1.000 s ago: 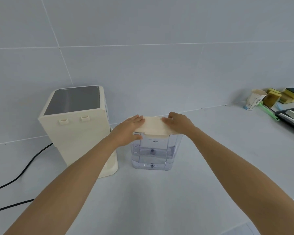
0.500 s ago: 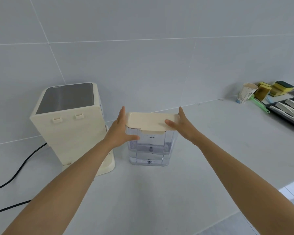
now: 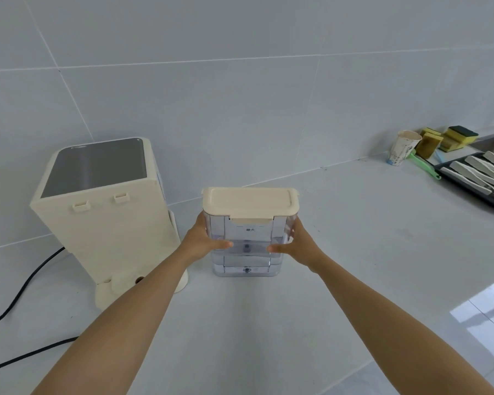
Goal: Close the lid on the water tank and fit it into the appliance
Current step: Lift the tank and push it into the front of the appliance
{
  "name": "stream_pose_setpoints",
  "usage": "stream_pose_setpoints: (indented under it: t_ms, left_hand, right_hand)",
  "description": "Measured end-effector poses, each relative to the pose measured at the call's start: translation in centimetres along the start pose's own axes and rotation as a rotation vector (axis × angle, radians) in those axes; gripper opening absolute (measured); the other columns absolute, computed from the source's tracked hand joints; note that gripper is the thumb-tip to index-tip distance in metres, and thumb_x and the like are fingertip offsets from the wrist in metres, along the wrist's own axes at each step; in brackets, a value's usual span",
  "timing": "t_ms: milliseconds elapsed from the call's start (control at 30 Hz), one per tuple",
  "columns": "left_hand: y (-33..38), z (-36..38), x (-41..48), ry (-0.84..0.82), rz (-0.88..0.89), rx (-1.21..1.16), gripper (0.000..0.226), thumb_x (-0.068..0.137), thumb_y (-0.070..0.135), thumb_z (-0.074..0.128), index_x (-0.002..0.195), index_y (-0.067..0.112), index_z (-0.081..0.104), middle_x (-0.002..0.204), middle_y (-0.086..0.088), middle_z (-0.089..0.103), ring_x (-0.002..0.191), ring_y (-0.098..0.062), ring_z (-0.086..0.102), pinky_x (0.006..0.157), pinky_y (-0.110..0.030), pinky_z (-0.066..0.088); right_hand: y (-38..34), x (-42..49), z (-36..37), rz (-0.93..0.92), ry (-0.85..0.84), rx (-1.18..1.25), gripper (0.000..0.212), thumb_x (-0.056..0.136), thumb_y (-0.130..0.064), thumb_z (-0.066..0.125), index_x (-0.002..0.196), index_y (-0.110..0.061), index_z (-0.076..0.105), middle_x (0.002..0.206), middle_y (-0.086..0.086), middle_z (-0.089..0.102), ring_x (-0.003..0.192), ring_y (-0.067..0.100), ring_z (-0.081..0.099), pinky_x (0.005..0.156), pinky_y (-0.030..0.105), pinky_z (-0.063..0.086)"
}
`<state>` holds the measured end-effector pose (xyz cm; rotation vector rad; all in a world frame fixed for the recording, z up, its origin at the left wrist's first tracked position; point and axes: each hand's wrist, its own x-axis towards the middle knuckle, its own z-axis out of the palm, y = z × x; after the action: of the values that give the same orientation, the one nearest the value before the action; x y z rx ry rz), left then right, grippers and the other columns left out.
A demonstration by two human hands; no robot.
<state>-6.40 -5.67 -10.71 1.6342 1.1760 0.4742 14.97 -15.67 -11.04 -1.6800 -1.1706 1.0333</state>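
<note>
A clear water tank (image 3: 247, 260) stands upright on the white counter, holding some water. Its cream lid (image 3: 250, 201) lies flat and closed on top. My left hand (image 3: 203, 242) grips the tank's left side, thumb across the front. My right hand (image 3: 295, 245) grips the right side the same way. The cream appliance (image 3: 106, 220) with a dark metallic top stands to the left of the tank, its back with two small clips facing me.
Black power cords (image 3: 20, 295) trail from the appliance across the counter's left part. At the far right are a paper cup (image 3: 402, 151), sponges (image 3: 451, 138), a green brush (image 3: 424, 166) and a dark tray of utensils (image 3: 481, 173). A tiled wall rises behind.
My hands came off the lid, which now sits flat, and slid down to grip both sides of the tank. The view drew closer.
</note>
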Motion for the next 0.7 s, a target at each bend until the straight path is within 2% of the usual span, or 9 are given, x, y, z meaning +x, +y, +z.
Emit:
stream_pose_setpoints:
  t_ms: [200,367,467,567,700]
  left_hand:
    - [0.3,-0.1,0.6,-0.018,0.006,0.018,0.099,0.063,0.024,0.081,0.141,0.022,0.02,0.147,0.001,0.033,0.135,-0.02,0.031,0.107,-0.033,0.029]
    - [0.6,0.3,0.2,-0.007,0.027,-0.016,0.095,0.067,0.016,0.078,0.142,0.017,0.02,0.151,-0.004,0.028,0.14,-0.019,0.024,0.11,-0.032,0.025]
    - [0.6,0.2,-0.2,-0.02,0.01,-0.01,0.091,0.069,0.013,0.077,0.141,0.013,0.021,0.148,-0.007,0.03,0.137,-0.022,0.029,0.103,-0.028,0.029]
    - [0.6,0.0,-0.5,-0.024,-0.002,-0.007,0.09,0.068,0.013,0.077,0.14,0.014,0.024,0.147,-0.007,0.032,0.134,-0.023,0.033,0.103,-0.03,0.031]
    - [1.1,-0.9,-1.5,0.016,0.005,-0.044,0.086,0.07,0.01,0.076,0.139,0.014,0.024,0.136,-0.001,0.037,0.132,-0.02,0.032,0.095,-0.024,0.029]
  right_hand:
    - [0.0,1.3,0.3,0.124,0.059,-0.054,0.097,0.065,-0.013,0.08,0.142,-0.016,0.022,0.145,0.005,0.041,0.134,0.028,0.038,0.106,0.04,0.036]
    - [-0.7,1.9,0.1,0.177,0.058,-0.103,0.093,0.062,-0.012,0.081,0.138,-0.013,0.028,0.139,0.008,0.044,0.128,0.029,0.042,0.104,0.039,0.039]
    - [-0.2,1.5,0.6,0.196,0.055,-0.109,0.089,0.059,-0.012,0.082,0.134,-0.012,0.034,0.133,0.008,0.048,0.124,0.027,0.045,0.099,0.035,0.041]
    - [0.1,1.4,0.8,0.204,0.054,-0.097,0.085,0.061,-0.011,0.081,0.133,-0.012,0.036,0.131,0.005,0.048,0.117,0.022,0.044,0.093,0.031,0.038]
    - [-1.3,1.8,1.0,0.155,0.024,-0.136,0.091,0.058,-0.018,0.084,0.135,-0.015,0.035,0.136,0.002,0.048,0.124,0.024,0.044,0.103,0.039,0.04]
